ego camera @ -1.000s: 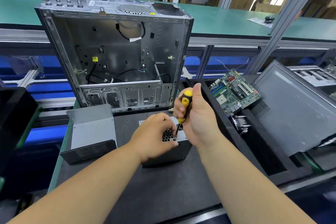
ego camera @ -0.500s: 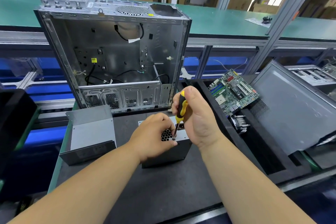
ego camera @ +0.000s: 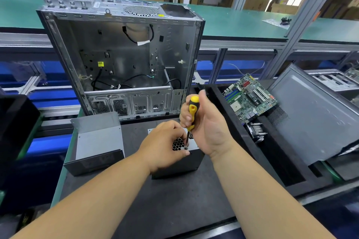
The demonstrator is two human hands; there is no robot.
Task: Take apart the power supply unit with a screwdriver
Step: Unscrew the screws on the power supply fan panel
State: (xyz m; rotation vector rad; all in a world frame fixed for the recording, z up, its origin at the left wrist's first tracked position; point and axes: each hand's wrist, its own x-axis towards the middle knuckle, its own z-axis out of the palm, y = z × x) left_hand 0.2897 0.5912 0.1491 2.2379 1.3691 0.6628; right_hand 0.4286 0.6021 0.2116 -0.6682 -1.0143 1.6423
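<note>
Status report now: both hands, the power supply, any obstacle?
Right hand grips screwdriver, tip on top face. Left hand holds power supply unit. Nothing in the way.

Power supply unit [ego camera: 186, 163] before computer case [ego camera: 124, 60]; motherboard [ego camera: 249, 98] right; metal cover [ego camera: 97, 141] left.

A dark, boxy power supply unit [ego camera: 175, 167] with a honeycomb grille stands on the black mat, a yellow-and-black screwdriver [ego camera: 191, 116] nearly upright with its tip on the top face
</note>
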